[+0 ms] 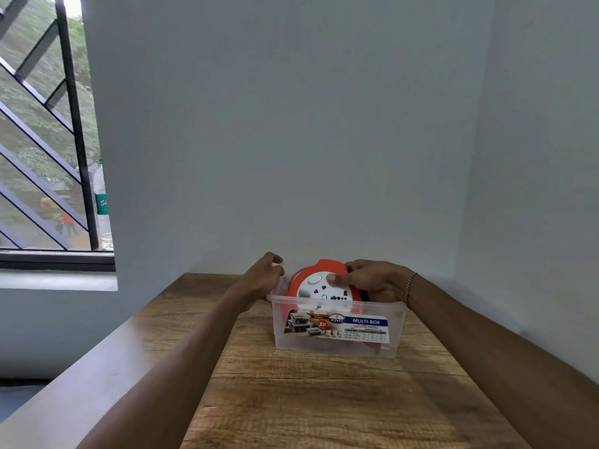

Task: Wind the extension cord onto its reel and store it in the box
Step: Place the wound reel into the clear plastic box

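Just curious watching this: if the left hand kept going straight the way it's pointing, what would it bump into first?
Probably the grey wall behind the table; the left hand already grips the box at its rim, though depth is unclear.

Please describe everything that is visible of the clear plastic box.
The clear plastic box is a rectangular, see-through tub without lid, standing upright on the wooden table. A printed label reading "MULTI-BOX" covers its front. The orange-white cord reel sits tilted inside, rising above the rim. The left hand touches its left rim.
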A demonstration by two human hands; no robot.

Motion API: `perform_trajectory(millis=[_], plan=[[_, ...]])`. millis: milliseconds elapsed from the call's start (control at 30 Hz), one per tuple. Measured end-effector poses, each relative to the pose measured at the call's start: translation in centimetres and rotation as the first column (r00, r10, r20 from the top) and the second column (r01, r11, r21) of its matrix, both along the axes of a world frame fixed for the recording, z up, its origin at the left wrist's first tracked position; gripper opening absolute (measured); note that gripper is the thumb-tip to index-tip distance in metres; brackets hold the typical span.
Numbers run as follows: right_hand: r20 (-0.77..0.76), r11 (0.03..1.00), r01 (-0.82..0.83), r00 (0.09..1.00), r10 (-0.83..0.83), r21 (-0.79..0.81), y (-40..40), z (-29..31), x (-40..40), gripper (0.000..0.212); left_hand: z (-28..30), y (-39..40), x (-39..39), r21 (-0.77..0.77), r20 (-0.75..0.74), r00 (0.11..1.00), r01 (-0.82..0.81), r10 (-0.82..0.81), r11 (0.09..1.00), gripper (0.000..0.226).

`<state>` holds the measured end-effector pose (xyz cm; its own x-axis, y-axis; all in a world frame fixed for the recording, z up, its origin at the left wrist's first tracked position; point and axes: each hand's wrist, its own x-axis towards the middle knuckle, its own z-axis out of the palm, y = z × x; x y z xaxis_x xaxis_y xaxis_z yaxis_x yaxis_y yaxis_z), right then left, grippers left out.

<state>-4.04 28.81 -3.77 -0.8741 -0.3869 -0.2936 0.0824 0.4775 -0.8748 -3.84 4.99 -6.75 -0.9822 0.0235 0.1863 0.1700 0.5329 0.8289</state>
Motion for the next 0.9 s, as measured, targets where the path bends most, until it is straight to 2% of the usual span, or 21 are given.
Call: perform_trajectory(millis=[100,200,300,367,433,500,567,633,700,767,833,900], plan=[[0.007,0.997,0.035,0.999,-0.036,0.07,0.0,-0.1,-0.4,0.043,0.0,0.0,-0.1,-0.014,-0.005,1.0,-0.006,0.005,1.0,0.037],[-0.126,0.958,0.072,0.991,-0.038,0.278,-0.1,-0.2,-0.4,0.055,0.0,0.1,-0.2,-0.053,-0.032,0.999,-0.024,0.022,0.998,0.036],[-0.356,0.794,0.151,0.93,0.087,0.589,-0.4,-0.5,-0.1,0.075,0.0,0.2,-0.3,-0.129,-0.069,0.997,-0.042,0.034,0.991,0.037],[-0.442,0.73,0.208,0.886,0.142,0.651,-0.5,-1.0,0.0,0.072,0.3,0.3,-0.3,-0.19,-0.087,0.995,-0.058,0.042,0.98,0.038],[-0.546,0.707,0.285,0.821,0.168,0.647,-0.4,-1.2,0.4,0.062,0.8,0.4,-0.2,-0.302,-0.105,0.993,-0.08,0.05,0.95,0.04],[-0.685,0.721,0.392,0.711,0.156,0.571,0.1,-1.0,0.9,0.056,1.4,0.7,-0.2,-0.442,-0.116,0.992,-0.091,0.044,0.893,0.044],[-0.816,0.799,0.473,0.577,0.039,0.372,1.3,-0.3,1.6,0.049,2.2,1.4,-0.2,-0.544,-0.137,0.99,-0.113,0.044,0.831,0.046],[-0.883,0.854,0.486,0.465,-0.072,0.186,3.4,0.5,2.3,0.037,2.7,2.7,0.0,-0.596,-0.187,0.982,-0.144,0.038,0.79,0.047],[-0.911,0.863,0.487,0.403,-0.09,0.13,6.6,0.7,2.9,0.022,3.2,4.8,0.3,-0.608,-0.234,0.972,-0.141,-0.007,0.781,0.05],[-0.899,0.857,0.492,0.43,-0.086,0.153,10.5,0.2,3.5,0.014,3.6,7.1,0.6,-0.607,-0.252,0.964,-0.091,-0.084,0.789,0.055],[-0.841,0.833,0.497,0.536,-0.073,0.244,14.3,-0.9,4.4,0.025,3.9,9.6,1.0,-0.61,-0.254,0.952,-0.02,-0.172,0.792,0.057],[-0.751,0.779,0.481,0.66,-0.018,0.403,17.3,-2.3,5.3,0.041,4.1,12.0,1.4,-0.621,-0.254,0.935,0.039,-0.249,0.783,0.061]])
